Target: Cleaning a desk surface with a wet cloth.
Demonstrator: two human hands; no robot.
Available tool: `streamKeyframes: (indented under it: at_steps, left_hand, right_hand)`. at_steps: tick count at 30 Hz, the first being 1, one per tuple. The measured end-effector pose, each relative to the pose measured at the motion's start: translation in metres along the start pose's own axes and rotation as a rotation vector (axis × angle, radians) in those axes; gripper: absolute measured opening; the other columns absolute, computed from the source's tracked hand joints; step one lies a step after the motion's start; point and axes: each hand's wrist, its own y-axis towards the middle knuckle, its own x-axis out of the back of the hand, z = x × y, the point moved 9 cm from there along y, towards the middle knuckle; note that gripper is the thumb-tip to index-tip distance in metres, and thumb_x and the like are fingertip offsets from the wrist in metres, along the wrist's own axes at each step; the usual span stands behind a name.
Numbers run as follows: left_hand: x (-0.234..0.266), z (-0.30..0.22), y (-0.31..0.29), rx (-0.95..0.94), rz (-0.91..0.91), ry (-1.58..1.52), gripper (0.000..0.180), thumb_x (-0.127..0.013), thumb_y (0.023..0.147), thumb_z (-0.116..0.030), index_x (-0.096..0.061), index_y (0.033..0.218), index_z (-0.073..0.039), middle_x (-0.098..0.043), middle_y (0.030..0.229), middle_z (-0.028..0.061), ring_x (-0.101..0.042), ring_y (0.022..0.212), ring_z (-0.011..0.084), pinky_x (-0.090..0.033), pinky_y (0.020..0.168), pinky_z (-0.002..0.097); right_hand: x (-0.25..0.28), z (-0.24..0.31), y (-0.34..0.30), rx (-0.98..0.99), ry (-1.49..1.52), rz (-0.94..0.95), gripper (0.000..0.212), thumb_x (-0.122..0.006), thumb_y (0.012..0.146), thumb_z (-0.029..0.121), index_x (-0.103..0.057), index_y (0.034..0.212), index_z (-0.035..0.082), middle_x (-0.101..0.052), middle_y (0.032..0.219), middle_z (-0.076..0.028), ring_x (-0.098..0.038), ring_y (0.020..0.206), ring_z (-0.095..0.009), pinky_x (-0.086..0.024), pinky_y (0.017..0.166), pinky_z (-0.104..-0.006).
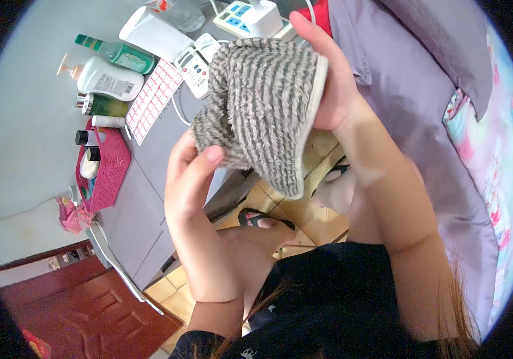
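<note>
I hold a grey, dark-striped fuzzy cloth (262, 110) up in front of me with both hands. My left hand (187, 179) grips its lower left corner, thumb pressed on the front. My right hand (331, 84) holds the right edge along the pale trim, fingers behind the fabric. The cloth hangs folded over itself above a grey cabinet top (148, 179) and my feet in sandals (262, 220) on the tiled floor.
On the cabinet lie a pink-gridded sheet (151, 99), a white power strip (250, 15), a green bottle (116, 52), a white pump bottle (104, 78) and a pink basket (107, 170) of small bottles. A purple-sheeted bed (412, 107) is at right. A red-brown door (89, 305) is lower left.
</note>
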Motion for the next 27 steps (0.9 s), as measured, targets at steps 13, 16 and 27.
streamKeyframes:
  at_steps: [13, 16, 27]
  left_hand:
    - [0.061, -0.029, -0.023, -0.162, -0.267, -0.157, 0.054, -0.062, 0.089, -0.026, -0.043, 0.134, -0.003, -0.062, 0.115, 0.0116, -0.063, 0.082, 0.0175, -0.049, 0.058, 0.0293]
    - [0.059, -0.036, -0.033, -0.134, -0.314, -0.074, 0.041, -0.062, 0.091, -0.018, -0.049, 0.127, -0.003, -0.064, 0.104, 0.0065, -0.059, 0.079, 0.0121, -0.049, 0.062, 0.0279]
    - [0.121, -0.078, -0.117, 0.028, -0.606, 0.308, 0.025, -0.067, 0.090, -0.022, -0.058, 0.105, -0.005, -0.068, 0.090, 0.0023, -0.065, 0.085, 0.0115, -0.049, 0.062, 0.0265]
  right_hand:
    - [0.001, -0.062, 0.011, -0.228, -0.624, -0.445, 0.102, -0.029, 0.087, 0.082, -0.055, 0.127, -0.009, -0.065, 0.118, -0.015, -0.061, 0.105, -0.021, -0.044, 0.095, -0.0333]
    - [-0.006, -0.074, 0.016, -0.090, -0.638, -0.481, 0.080, -0.041, 0.094, 0.067, -0.059, 0.125, -0.005, -0.065, 0.119, -0.014, -0.062, 0.108, -0.020, -0.044, 0.096, -0.0342]
    - [-0.054, -0.087, 0.031, 0.179, -1.027, -0.413, 0.033, -0.067, 0.094, 0.030, -0.070, 0.106, -0.002, -0.072, 0.095, -0.005, -0.066, 0.083, -0.011, -0.051, 0.074, -0.0263]
